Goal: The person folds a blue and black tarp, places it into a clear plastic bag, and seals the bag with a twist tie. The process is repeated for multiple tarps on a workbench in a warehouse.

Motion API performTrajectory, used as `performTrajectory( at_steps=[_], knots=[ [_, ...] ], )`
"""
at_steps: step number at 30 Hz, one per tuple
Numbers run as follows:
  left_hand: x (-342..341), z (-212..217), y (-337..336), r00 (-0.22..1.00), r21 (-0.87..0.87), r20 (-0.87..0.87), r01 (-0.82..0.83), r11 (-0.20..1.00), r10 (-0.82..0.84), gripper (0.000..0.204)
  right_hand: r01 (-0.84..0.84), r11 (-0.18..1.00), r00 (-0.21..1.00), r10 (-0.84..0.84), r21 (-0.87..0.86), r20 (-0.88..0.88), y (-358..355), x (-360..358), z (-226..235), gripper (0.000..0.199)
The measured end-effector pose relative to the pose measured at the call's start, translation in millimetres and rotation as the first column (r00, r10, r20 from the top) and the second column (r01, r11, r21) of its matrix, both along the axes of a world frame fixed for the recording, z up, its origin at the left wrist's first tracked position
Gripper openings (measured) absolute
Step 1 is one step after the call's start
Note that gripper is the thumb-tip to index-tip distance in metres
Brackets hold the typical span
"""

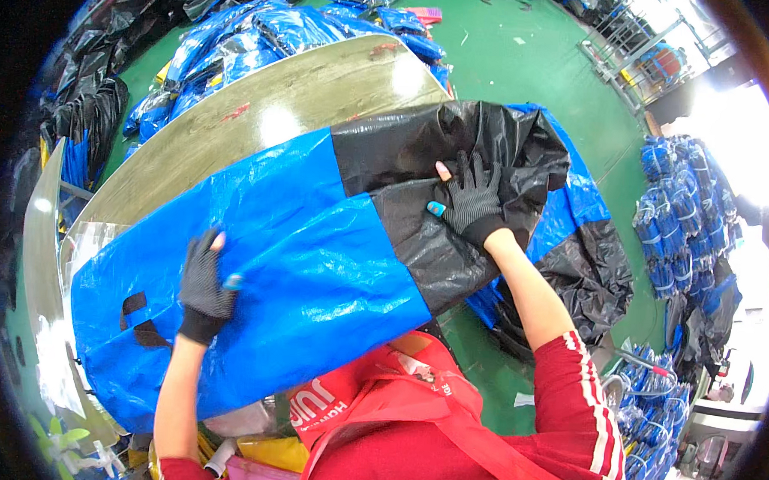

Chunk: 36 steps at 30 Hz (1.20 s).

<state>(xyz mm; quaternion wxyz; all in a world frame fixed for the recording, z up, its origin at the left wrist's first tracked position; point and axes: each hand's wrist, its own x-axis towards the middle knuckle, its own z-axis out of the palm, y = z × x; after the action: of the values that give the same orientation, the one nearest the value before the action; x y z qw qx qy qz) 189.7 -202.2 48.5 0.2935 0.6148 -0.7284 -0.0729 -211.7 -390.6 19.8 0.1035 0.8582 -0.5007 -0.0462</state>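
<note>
Two gloved hands, the left hand (208,284) on blue and the right hand (474,192) on black, lie palm-down on a coated sheet (315,263), each grip open. The sheet spans the counter (234,139), its long axis rising from blue end, lower left, to crumpled black end, upper right. Flattening appears under way; smoothing the black folds seems called for.

on my head view, the counter (201,146) has a worn, olive-grey top marked with red patches (237,112). directly on it i register one blue-and-black plastic piece (307,254): blue section spread mostly flat, black section creased toward the right side. at the lower level i read a green floor (520,74); blue packets (265,37) lie heaped beyond the counter, and tied blue bundles (686,210) are stacked at right.
</note>
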Motion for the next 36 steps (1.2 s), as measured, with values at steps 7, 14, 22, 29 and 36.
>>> performTrajectory(
  at_steps=[7,14,22,29,36],
  knots=[
    [-95,-38,-100,0.747,0.067,0.455,0.514,0.855,-0.485,0.057,-0.429,0.877,0.855,0.316,0.216,0.411,59,-37,55,0.092],
    [-123,-28,-139,0.669,0.075,0.304,0.692,0.718,-0.678,0.048,-0.396,0.907,0.658,0.39,-0.144,0.644,82,-34,88,0.029],
    [-153,-83,-140,0.663,0.068,0.183,0.728,0.683,-0.726,0.043,-0.255,0.901,0.963,0.271,0.35,0.005,-92,86,72,0.033],
    [7,-2,-74,0.832,0.602,-0.505,0.529,0.598,-0.228,0.042,-0.372,0.928,0.896,0.357,0.008,0.264,-112,53,-21,0.033],
    [212,31,147,0.941,0.827,-0.32,0.218,0.519,0.114,0.027,-0.28,0.96,0.932,0.277,-0.019,0.235,-115,42,-16,0.036]
  ],
)
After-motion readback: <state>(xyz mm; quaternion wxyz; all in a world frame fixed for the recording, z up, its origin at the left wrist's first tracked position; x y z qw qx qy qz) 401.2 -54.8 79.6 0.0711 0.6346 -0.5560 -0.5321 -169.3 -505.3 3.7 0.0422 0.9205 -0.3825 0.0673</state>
